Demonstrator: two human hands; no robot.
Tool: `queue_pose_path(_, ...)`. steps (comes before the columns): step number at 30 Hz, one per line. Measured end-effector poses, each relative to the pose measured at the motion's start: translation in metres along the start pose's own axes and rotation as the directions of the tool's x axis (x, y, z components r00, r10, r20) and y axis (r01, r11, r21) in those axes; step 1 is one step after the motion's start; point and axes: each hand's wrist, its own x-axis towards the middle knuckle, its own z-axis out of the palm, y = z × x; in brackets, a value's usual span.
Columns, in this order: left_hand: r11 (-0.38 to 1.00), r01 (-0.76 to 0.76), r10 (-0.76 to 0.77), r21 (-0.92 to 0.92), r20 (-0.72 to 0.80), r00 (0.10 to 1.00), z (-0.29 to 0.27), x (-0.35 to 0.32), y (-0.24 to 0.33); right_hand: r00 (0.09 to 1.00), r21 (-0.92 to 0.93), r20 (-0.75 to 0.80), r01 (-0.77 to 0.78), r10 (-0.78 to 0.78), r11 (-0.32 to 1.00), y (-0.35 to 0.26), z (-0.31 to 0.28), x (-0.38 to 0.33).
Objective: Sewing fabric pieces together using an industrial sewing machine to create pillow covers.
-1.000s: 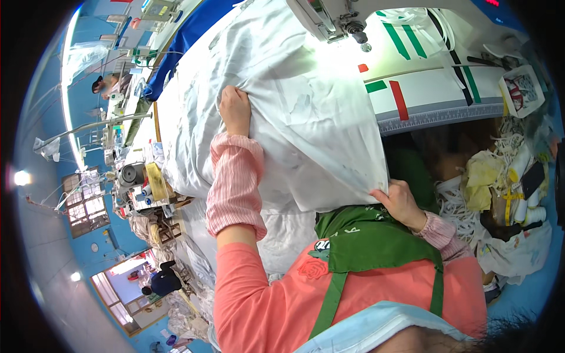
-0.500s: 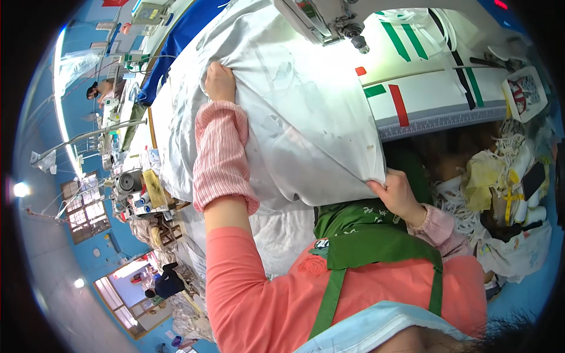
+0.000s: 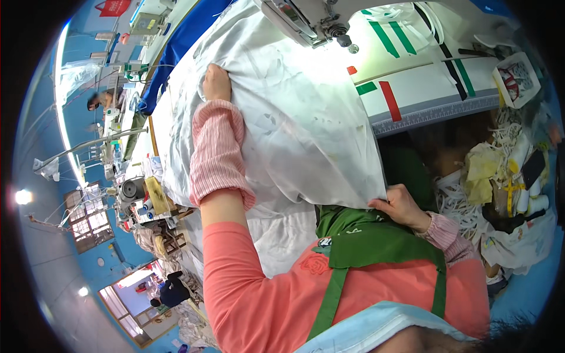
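A large white cloth [image 3: 306,135] spreads over the sewing table and hangs down onto my lap. My left hand [image 3: 217,83] is closed on the cloth toward its far left part, with folds running out from the grip. At the near right corner my right hand [image 3: 401,206] pinches the cloth's edge between thumb and fingers, just above my green apron [image 3: 382,247]. The head of a sewing machine [image 3: 300,23] stands over the cloth's far side, its lamp lighting the fabric below.
Coloured tape strips [image 3: 390,100] and a ruler strip [image 3: 435,115] lie along the table's front edge. A white box of small items [image 3: 517,80] sits at the right. Below it hang bundled white strips and a yellow cloth [image 3: 484,173]. Co-workers are far left.
Both hands keep their hold on the cloth. The cloth between them lies smoother, with the diagonal fold flattened. The view has shifted slightly.
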Motion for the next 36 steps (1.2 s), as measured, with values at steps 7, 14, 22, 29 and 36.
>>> queue_pose_path(7, 1.000, 0.001, 0.000, 0.007, -0.119, 0.993, 0.021, 0.037, -0.016, 0.996, 0.044, -0.074, 0.044, -0.040, 0.998, -0.005, 0.000, 0.024)
queue_pose_path(14, 1.000, 0.028, -0.028, -0.005, -0.048, 0.998, 0.040, 0.085, -0.032, 0.999, 0.088, -0.025, 0.027, -0.025, 0.996, -0.001, -0.001, 0.045)
queue_pose_path(22, 0.997, 0.074, -0.075, -0.014, -0.047, 0.996, 0.057, 0.128, -0.033, 0.997, 0.199, 0.075, 0.013, -0.029, 0.980, -0.008, -0.008, 0.072)
queue_pose_path(29, 0.992, 0.119, -0.117, -0.030, 0.055, 0.992, 0.076, 0.170, -0.025, 0.998, 0.174, 0.060, -0.028, 0.017, 0.984, -0.006, -0.011, 0.083)
queue_pose_path(36, 0.991, 0.131, -0.133, 0.028, 0.047, 0.990, 0.077, 0.201, -0.030, 0.989, 0.093, 0.146, 0.006, -0.020, 0.996, 0.009, -0.008, 0.084)
